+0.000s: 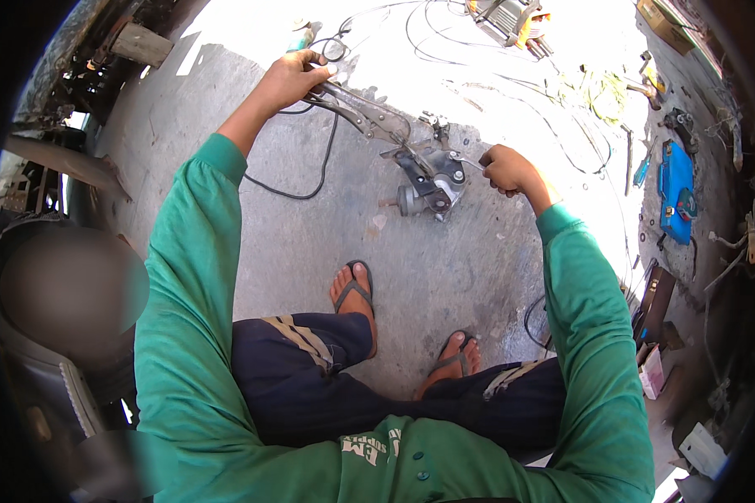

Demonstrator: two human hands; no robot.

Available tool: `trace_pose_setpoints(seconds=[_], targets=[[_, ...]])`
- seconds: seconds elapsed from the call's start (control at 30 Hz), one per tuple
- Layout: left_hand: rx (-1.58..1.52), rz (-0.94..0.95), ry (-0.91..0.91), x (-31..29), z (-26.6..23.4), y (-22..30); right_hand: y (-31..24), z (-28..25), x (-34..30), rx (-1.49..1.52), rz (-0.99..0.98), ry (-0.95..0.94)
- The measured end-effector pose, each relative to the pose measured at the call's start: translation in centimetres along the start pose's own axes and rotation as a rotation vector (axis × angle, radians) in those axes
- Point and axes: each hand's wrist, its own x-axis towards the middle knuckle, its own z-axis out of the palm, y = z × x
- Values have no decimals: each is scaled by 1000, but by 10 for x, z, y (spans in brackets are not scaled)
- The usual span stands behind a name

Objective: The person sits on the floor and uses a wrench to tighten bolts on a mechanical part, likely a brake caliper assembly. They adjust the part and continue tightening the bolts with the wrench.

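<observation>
One bare left hand (298,78) is wrapped around the handles of long silver metal locking pliers (362,117), whose jaws reach down to a compact black-and-grey metal assembly (434,180). From the other side, the right hand (512,171) has its fingers curled around a slim silver metal tool (471,161) that points at the assembly's right side; whether its tip is seated cannot be told. The assembly sits on the grey concrete floor (310,226), between the hands and far of the feet.

If the pliers' bite is shallow, they could well slip under load and let the assembly twist. A poorly seated slim tool might skid off, driving the right hand's knuckles into metal. With nothing visible clamping it to the floor, the assembly could also tip near, toward toes left bare by dark thong sandals (358,290). On the left, a loose black cable (323,168) passes near the pliers and might snag.

As for writing, white lettering shows on the chest of the green long-sleeved shirt (470,444), partly lost in folds. Farther out, on the right, any marking on the bright blue rectangular case (671,172) or the pink-and-white packet (651,373) is too small to read.
</observation>
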Motion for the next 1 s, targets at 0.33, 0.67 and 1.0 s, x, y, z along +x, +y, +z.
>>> trace_pose_setpoints(seconds=[0.33,0.67,1.0], targets=[[-830,-116,179,11,33,-10,24,-3,25,-297,-210,179],[-973,-66,76,0,33,-23,12,-20,58,-606,-148,505],[-973,-27,19,4,38,-24,-1,-36,159,353,-370,501]])
